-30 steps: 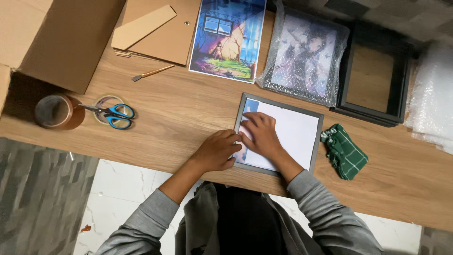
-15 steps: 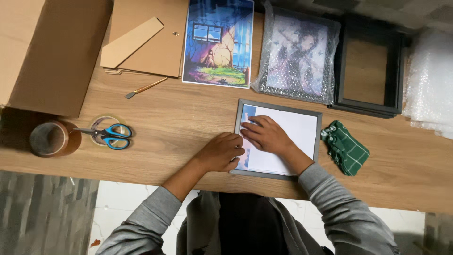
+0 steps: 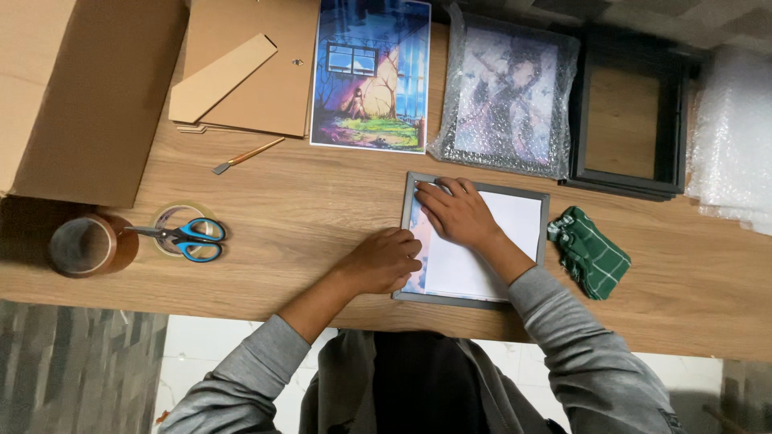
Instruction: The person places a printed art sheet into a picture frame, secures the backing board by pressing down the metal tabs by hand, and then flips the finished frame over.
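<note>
A grey picture frame (image 3: 544, 210) lies face down near the table's front edge, with a white sheet (image 3: 497, 249) lying inside it. My right hand (image 3: 458, 213) rests flat on the sheet's upper left corner, fingers pressing toward the frame's top left. My left hand (image 3: 384, 260) sits curled against the frame's left edge, holding it steady. A strip of coloured print shows along the sheet's left side, between the two hands.
A colourful art print (image 3: 371, 74) and brown backing boards (image 3: 257, 72) lie behind. A bubble-wrapped picture (image 3: 507, 92), black frames (image 3: 631, 120), bubble wrap (image 3: 736, 137), a green checked cloth (image 3: 589, 251), scissors (image 3: 181, 237), tape rolls (image 3: 84, 245), a small brush (image 3: 248, 155) and a cardboard box (image 3: 80, 88) surround.
My right hand has slid up to the sheet's top left corner. My left hand stays at the frame's left edge. The view has shifted slightly.
</note>
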